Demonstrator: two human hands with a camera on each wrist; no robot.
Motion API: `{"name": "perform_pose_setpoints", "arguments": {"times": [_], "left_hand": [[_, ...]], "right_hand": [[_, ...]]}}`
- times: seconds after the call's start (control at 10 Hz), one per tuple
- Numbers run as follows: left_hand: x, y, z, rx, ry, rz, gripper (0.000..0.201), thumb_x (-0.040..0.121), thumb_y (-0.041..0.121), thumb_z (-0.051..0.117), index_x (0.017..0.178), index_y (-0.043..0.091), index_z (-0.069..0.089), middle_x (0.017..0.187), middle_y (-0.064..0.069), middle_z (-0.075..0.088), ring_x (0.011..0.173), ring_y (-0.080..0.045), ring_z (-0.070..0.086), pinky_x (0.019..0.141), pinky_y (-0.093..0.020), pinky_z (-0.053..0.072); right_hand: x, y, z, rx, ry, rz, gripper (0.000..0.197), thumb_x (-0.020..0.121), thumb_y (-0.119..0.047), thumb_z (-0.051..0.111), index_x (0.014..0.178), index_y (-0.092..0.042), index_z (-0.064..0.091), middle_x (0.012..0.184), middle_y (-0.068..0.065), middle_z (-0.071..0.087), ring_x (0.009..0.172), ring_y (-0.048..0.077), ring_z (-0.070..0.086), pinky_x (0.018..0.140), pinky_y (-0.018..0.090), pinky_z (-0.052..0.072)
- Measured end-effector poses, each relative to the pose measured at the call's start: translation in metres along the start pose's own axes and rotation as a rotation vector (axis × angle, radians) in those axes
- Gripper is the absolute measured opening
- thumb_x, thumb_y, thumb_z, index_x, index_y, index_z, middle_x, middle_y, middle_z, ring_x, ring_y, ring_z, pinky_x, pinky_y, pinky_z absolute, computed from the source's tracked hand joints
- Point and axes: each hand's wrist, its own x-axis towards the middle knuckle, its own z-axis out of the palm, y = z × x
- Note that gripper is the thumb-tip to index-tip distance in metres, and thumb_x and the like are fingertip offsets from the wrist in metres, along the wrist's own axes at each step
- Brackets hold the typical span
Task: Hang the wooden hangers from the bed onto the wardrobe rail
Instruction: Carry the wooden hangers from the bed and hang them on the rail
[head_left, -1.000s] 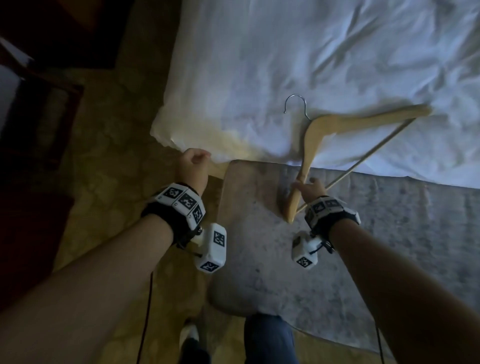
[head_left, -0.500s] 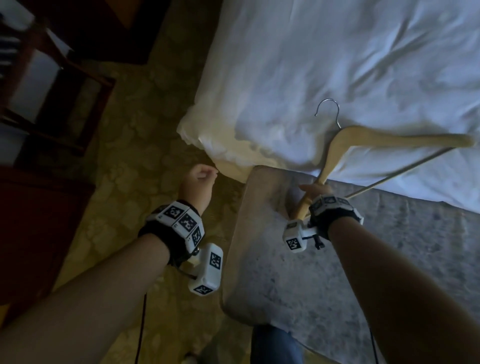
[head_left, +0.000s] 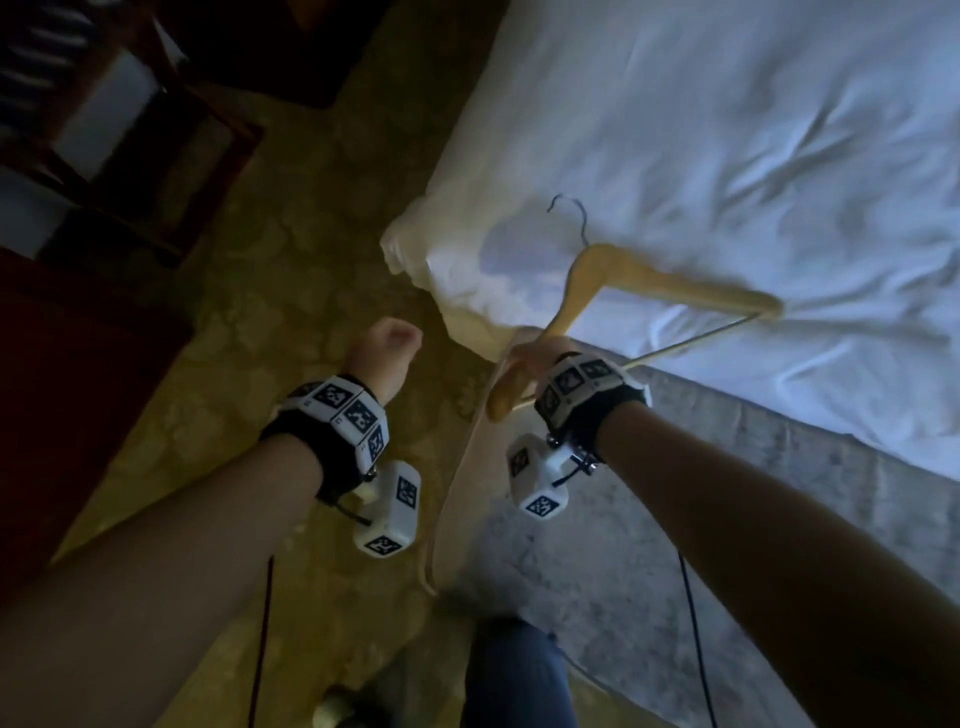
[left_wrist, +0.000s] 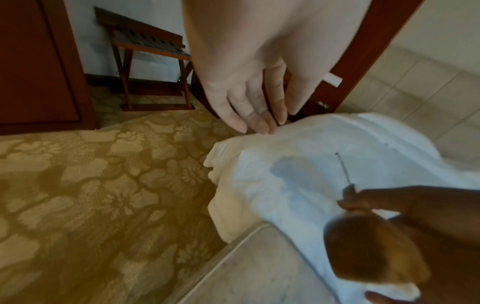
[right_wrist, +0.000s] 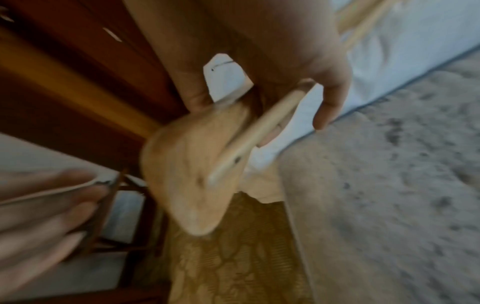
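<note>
A pale wooden hanger (head_left: 665, 283) with a metal hook (head_left: 571, 213) hangs tilted over the corner of the white bed (head_left: 727, 130). Its shadow falls on the sheet. My right hand (head_left: 535, 353) grips the hanger's near arm and crossbar, with its rounded end sticking out below the fist. The right wrist view shows that blurred end (right_wrist: 192, 185) with my right hand (right_wrist: 259, 111) curled round the wood. My left hand (head_left: 387, 345) hovers empty over the carpet, left of the bed corner. In the left wrist view its fingers (left_wrist: 249, 115) are relaxed and straight, and the hanger (left_wrist: 371, 253) shows at lower right.
A grey runner (head_left: 675, 519) covers the foot of the bed below my right arm. A dark wooden luggage rack (head_left: 130, 130) stands at the far left, beside dark red furniture (head_left: 67, 389). Patterned yellow carpet (head_left: 291, 260) lies between them and the bed.
My right hand has lifted the hanger off the sheet and swung it left toward the bed corner. My left hand has drifted left, away from the bed, still empty.
</note>
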Motion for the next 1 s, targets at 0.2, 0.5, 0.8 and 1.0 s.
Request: {"name": "perform_pose_setpoints", "arguments": {"times": [0.2, 0.5, 0.8, 1.0], "left_hand": [[-0.050, 0.044, -0.103, -0.206, -0.048, 0.008, 0.008, 0.097, 0.020, 0.048, 0.091, 0.023, 0.053, 0.085, 0.005, 0.058, 0.081, -0.013, 0.055, 0.077, -0.030, 0.045], [-0.145, -0.006, -0.340, -0.169, 0.186, 0.190, 0.031, 0.092, 0.003, 0.052, 0.122, 0.013, 0.053, 0.090, -0.003, 0.059, 0.063, 0.002, 0.058, 0.053, -0.010, 0.043], [-0.262, -0.151, -0.568, -0.036, 0.540, 0.245, 0.063, 0.074, 0.017, 0.077, 0.124, 0.022, 0.041, 0.112, -0.008, 0.049, 0.106, -0.026, 0.053, 0.086, -0.032, 0.047], [-0.326, -0.259, -0.684, 0.401, 0.735, 0.188, 0.067, 0.080, 0.040, 0.069, 0.138, 0.036, 0.035, 0.144, -0.002, 0.031, 0.132, -0.028, 0.026, 0.105, -0.049, 0.029]], "right_hand": [[-0.110, -0.103, 0.029, 0.187, -0.066, -0.082, 0.030, 0.092, -0.026, 0.051, 0.066, -0.013, 0.045, 0.066, 0.004, 0.045, 0.058, 0.016, 0.043, 0.058, 0.027, 0.039], [-0.296, -0.221, 0.171, 0.525, -0.523, -0.189, 0.033, 0.088, -0.038, 0.052, 0.077, -0.007, 0.055, 0.074, 0.007, 0.053, 0.068, 0.020, 0.052, 0.096, 0.046, 0.039], [-0.438, -0.321, 0.393, -0.295, -0.702, -0.522, 0.018, 0.090, -0.021, 0.053, 0.080, -0.008, 0.059, 0.061, 0.003, 0.056, 0.045, 0.012, 0.058, 0.066, 0.030, 0.044], [-0.494, -0.368, 0.543, -0.683, -1.066, -0.562, 0.048, 0.089, -0.043, 0.044, 0.094, 0.003, 0.056, 0.047, 0.001, 0.049, 0.044, 0.012, 0.047, 0.059, 0.027, 0.035]]}}
